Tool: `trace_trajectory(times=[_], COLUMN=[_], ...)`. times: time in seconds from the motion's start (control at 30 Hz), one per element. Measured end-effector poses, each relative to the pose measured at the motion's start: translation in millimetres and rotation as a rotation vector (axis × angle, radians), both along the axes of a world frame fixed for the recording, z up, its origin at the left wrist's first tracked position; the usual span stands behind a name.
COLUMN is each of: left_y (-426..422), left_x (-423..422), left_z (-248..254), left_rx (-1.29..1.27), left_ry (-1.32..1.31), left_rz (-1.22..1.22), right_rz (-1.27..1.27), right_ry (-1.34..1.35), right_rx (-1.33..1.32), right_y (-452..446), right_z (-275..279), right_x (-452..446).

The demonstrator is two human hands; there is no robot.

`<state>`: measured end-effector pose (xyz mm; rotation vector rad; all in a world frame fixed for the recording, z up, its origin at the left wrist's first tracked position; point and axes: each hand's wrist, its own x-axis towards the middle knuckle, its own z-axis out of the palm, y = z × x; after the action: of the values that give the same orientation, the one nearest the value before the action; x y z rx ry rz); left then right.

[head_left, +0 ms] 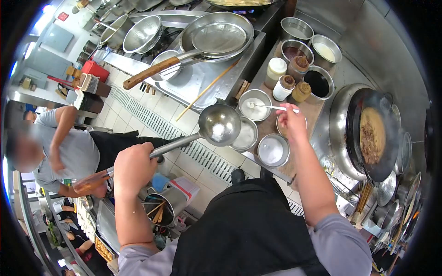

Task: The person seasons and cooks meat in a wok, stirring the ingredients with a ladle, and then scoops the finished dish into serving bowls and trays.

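Out past the apron (244, 230), the left hand (133, 168) makes a closed fist round the ladle (220, 125), whose wooden end juts out behind and whose scoop lies well ahead, hollow side up. That full grip, partway along the shaft, seems chosen to balance the scoop's weight; glare hides whether anything is inside. Just beyond, bowls (287, 153) stand close together on the counter (317, 112), presumably to keep their contents within a short reach. Among them, the right hand (291, 124) has a narrow pinch on the spoon (274, 107), near the end of its handle. Its tip lies left of the grip, in the white powder (256, 112) of one bowl; holding it so far back likely keeps the hand clear of the powder. The scoop hangs near that bowl, perhaps to shorten the gap from the spoon. Farther on, bottles (276, 71) cluster behind the bowls, and the wok (391, 152), with food in it, sits right, well apart from both hands.
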<state>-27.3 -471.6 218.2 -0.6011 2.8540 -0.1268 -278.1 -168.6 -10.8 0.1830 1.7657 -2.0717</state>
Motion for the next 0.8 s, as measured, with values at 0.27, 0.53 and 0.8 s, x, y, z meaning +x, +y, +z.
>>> trace_trajectory(times=[0.27, 0.53, 0.8], left_y=[3, 9, -1], left_x=[-7, 0, 13], left_z=[-14, 4, -1], left_rx=[0.038, 0.009, -0.036], left_ry=[0.06, 0.026, -0.015], left_rz=[-0.084, -0.065, -0.04], right_rz=[0.127, 0.043, 0.085], right_ry=[0.219, 0.149, -0.02], right_rx=[0.084, 0.162, -0.19], right_y=[14, -27, 24], right_z=[51, -11, 41], right_x=[5, 7, 4])
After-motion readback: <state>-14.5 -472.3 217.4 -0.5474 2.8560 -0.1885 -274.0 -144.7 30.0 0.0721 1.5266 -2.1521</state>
